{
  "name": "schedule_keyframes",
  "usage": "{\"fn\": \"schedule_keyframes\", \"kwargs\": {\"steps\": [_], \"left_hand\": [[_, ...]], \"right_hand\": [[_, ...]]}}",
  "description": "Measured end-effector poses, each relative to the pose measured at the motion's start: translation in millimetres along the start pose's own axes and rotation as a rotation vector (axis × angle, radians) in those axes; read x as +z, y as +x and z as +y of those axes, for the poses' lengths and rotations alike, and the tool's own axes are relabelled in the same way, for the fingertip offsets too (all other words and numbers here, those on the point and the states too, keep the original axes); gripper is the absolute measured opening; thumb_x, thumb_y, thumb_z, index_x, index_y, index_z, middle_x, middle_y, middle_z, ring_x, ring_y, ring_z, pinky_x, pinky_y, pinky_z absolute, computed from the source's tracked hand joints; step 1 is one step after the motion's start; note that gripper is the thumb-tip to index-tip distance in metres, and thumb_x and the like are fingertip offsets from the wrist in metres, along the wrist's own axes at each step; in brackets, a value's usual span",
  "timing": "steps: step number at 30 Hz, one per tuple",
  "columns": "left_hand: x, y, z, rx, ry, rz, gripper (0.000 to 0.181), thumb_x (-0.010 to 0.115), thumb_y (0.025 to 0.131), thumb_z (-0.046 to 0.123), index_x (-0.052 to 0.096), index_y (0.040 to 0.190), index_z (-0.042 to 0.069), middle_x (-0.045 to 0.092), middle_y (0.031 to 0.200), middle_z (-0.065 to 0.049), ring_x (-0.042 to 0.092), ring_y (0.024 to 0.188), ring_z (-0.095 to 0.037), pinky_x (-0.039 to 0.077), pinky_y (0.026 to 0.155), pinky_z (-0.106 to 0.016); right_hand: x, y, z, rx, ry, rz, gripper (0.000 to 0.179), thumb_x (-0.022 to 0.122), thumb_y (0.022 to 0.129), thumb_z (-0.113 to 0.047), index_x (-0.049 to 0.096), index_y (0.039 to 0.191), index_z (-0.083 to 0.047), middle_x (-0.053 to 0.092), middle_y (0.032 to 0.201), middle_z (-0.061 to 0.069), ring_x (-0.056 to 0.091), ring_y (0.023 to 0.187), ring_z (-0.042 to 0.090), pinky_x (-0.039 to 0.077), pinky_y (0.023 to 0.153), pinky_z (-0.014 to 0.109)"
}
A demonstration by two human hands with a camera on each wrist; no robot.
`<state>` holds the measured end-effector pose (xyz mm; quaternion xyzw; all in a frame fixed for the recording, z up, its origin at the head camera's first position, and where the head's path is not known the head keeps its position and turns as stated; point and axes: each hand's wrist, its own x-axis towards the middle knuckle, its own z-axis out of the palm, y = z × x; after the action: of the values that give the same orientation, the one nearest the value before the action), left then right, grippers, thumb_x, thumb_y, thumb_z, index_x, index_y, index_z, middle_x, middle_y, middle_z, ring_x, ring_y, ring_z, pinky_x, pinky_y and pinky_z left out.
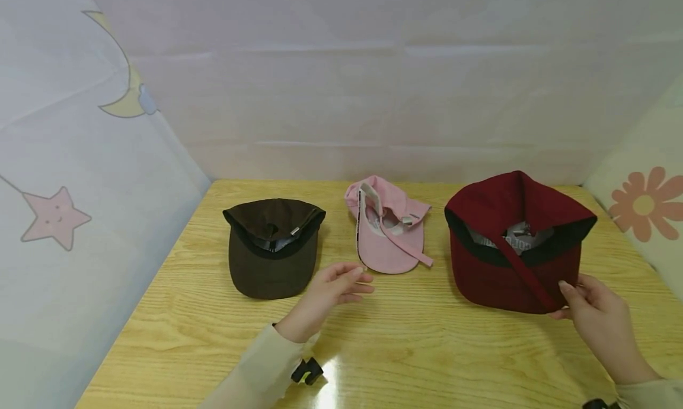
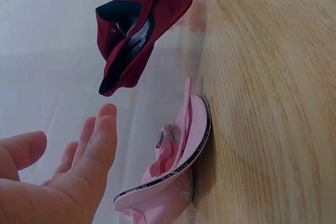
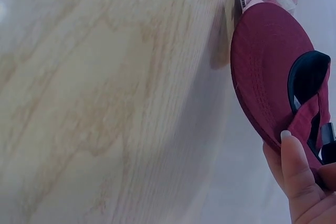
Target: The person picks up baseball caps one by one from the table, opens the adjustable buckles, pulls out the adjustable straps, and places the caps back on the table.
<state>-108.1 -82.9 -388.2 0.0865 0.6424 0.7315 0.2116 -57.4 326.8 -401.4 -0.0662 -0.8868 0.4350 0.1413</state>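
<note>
A dark red cap [image 1: 512, 284] is pinched at the corner of its brim by my right hand [image 1: 603, 320]. Its inside faces me and a strap hangs across the brim; in the right wrist view the cap [image 3: 268, 72] is held off the table, thumb on the brim. My left hand [image 1: 333, 290] holds nothing, its fingers extended in front of a pink cap [image 1: 389, 246] with a loose strap. In the left wrist view that hand [image 2: 79, 177] is apart from the pink cap [image 2: 163, 198]. A dark brown cap [image 1: 272, 272] lies left of the left hand, inside facing me.
The caps are spread over a wood-grain table [image 1: 405, 361]. A pale cloth backdrop [image 1: 373, 101] stands along its far edge, with printed side panels showing a star [image 1: 56, 216] at left and a flower [image 1: 642, 204] at right.
</note>
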Motion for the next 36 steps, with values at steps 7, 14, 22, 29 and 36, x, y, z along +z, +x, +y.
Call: {"fn": "schedule_keyframes", "kwargs": {"steps": [7,14,22,29,36], "left_hand": [[-4.7,-1.3,-2.4,0.002,0.002,0.021,0.041,0.051,0.103,0.022,0.047,0.127,-0.011,0.065,0.115,-0.016,0.065,0.105,-0.028,0.050,0.092,-0.042],[-6.6,-3.8,-4.5,-0.012,-0.007,0.047,0.036,0.051,0.102,0.022,0.051,0.125,-0.007,0.066,0.113,-0.016,0.066,0.103,-0.027,0.052,0.086,-0.035],[-7.0,-4.6,-3.3,-0.020,-0.013,0.043,0.036,0.050,0.103,0.022,0.051,0.125,-0.007,0.066,0.113,-0.016,0.066,0.103,-0.026,0.052,0.086,-0.033],[-8.5,-4.0,-2.9,-0.018,-0.012,0.035,0.041,0.049,0.103,0.022,0.047,0.129,-0.010,0.066,0.114,-0.016,0.066,0.103,-0.025,0.052,0.087,-0.034],[-10.6,-4.2,-2.6,-0.014,0.000,0.038,0.038,0.049,0.103,0.023,0.050,0.126,-0.008,0.065,0.115,-0.020,0.066,0.104,-0.026,0.052,0.087,-0.035]], "right_hand": [[3,4.0,6,0.024,0.028,-0.017,0.018,0.046,0.101,-0.004,0.051,0.110,0.012,0.058,0.072,-0.029,0.060,0.049,0.005,0.046,0.047,0.018],[8,3.4,13,0.019,0.055,-0.015,0.011,0.047,0.100,-0.003,0.056,0.100,-0.007,0.061,0.067,-0.022,0.059,0.048,0.006,0.047,0.047,0.020],[10,6.9,12,0.052,-0.002,-0.032,0.025,0.043,0.102,-0.003,0.047,0.113,0.019,0.060,0.067,-0.022,0.058,0.047,0.006,0.047,0.047,0.021],[8,9.7,13,0.103,-0.025,-0.069,0.033,0.039,0.104,-0.008,0.044,0.121,0.020,0.059,0.072,-0.023,0.060,0.051,0.010,0.051,0.051,0.024],[8,14.0,11,0.110,-0.049,-0.085,0.032,0.039,0.104,-0.009,0.045,0.118,0.020,0.065,0.072,-0.005,0.060,0.051,0.012,0.050,0.052,0.022]]}}
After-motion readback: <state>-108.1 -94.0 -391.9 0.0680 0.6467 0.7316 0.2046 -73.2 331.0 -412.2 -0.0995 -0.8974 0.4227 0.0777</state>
